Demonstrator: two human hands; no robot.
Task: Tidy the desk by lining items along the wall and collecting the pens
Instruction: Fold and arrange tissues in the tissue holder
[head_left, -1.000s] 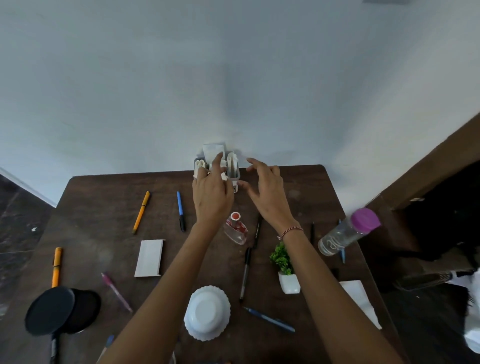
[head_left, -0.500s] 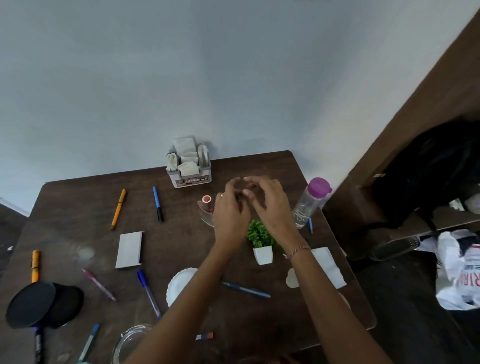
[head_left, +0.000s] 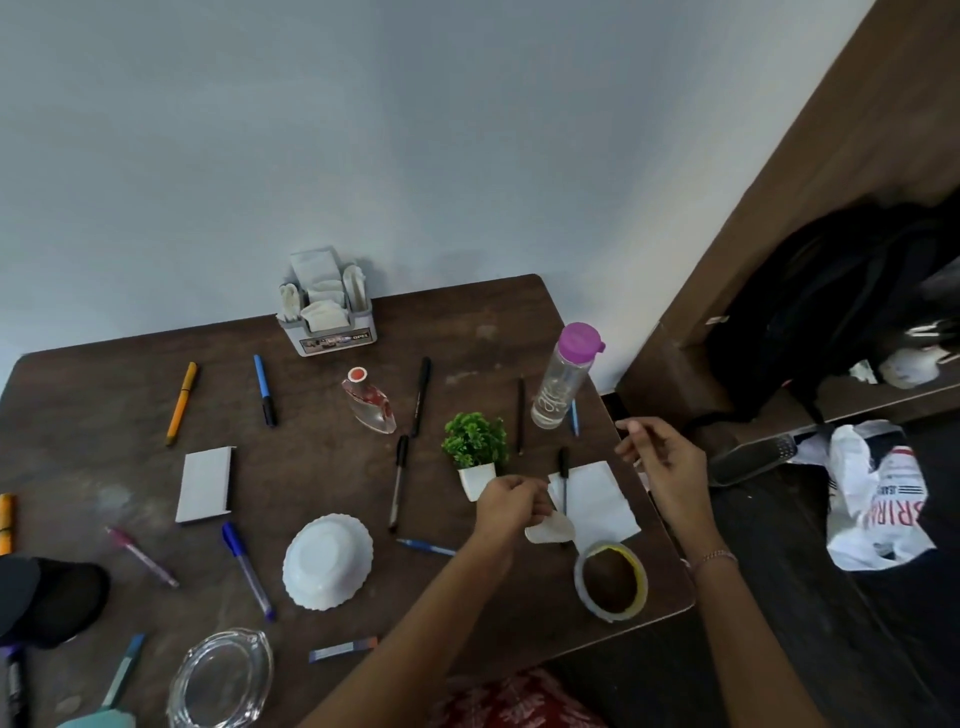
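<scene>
Near desk (head_left: 311, 457) edge | left grip (head_left: 511, 501) curled, hold unclear, beside black pen (head_left: 563, 470) | right grip (head_left: 667, 460) relaxed

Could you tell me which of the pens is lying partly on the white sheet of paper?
The black pen right of the potted plant: its lower half overlaps the left edge of the paper, whereas the other pens lie clear of it.

Single head-worn wide-angle view, looking forward and down over the desk (head_left: 104, 467) toward the wall (head_left: 415, 130) beyond the left hand (head_left: 511, 501) and right hand (head_left: 670, 457) — close above both forearms, slightly tilted.
</scene>
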